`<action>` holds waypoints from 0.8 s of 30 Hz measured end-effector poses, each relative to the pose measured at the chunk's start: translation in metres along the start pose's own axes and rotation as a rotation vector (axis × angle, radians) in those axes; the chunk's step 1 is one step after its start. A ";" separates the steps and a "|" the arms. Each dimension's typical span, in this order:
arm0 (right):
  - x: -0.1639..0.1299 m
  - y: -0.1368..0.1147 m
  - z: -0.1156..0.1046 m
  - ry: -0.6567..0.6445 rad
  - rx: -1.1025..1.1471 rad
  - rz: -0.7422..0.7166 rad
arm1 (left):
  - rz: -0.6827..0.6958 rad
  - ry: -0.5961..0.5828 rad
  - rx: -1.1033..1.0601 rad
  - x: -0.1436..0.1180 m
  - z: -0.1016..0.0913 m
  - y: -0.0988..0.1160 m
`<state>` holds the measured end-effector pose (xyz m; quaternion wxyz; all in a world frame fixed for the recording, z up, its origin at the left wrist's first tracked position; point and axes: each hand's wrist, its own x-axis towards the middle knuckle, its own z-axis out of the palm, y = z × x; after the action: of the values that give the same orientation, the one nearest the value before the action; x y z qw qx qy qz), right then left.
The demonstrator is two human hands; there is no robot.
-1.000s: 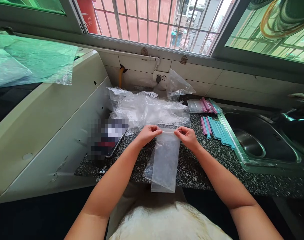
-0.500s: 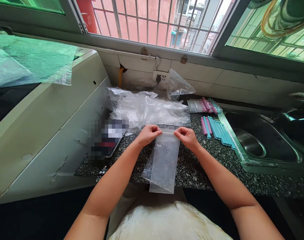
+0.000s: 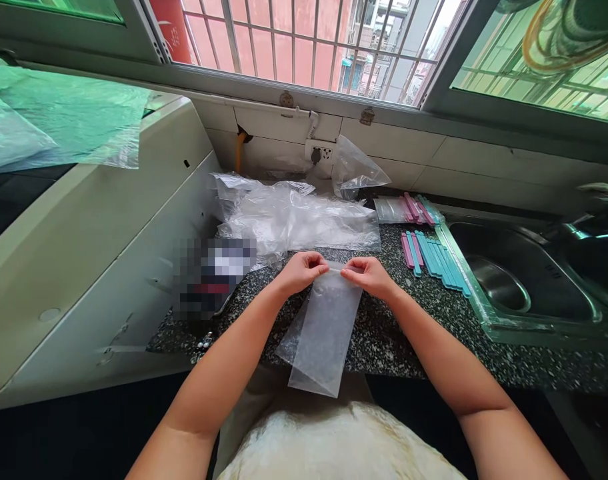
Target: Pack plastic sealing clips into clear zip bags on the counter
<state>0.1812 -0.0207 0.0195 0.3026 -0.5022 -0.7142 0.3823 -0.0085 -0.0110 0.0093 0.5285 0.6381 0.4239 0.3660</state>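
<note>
A small clear zip bag [image 3: 324, 333] hangs over the front edge of the speckled dark counter [image 3: 414, 340]. My left hand [image 3: 300, 272] pinches the left part of its top strip. My right hand [image 3: 367, 276] pinches the same strip just right of it, the fingertips of both hands close together. The bag slants down to the left, its bottom corner below the counter edge. A heap of clear plastic bags [image 3: 294, 220] lies just beyond my hands.
Blue and pink sticks [image 3: 434, 257] lie in a row right of my hands, with more sticks in a clear bag [image 3: 409, 211] behind them. A steel sink [image 3: 529, 280] fills the right. A white appliance [image 3: 94, 233] stands left, green-tinted plastic [image 3: 64, 120] on top.
My right hand has slid left along the bag's top strip toward my left hand. The bag has swung so that its bottom points further left.
</note>
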 end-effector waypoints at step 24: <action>-0.003 -0.008 0.008 0.027 -0.050 -0.102 | -0.115 -0.064 -0.027 -0.001 -0.001 -0.002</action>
<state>0.1722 -0.0268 0.0218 0.3185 -0.4778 -0.7441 0.3415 -0.0103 -0.0110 0.0080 0.5704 0.6168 0.4377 0.3203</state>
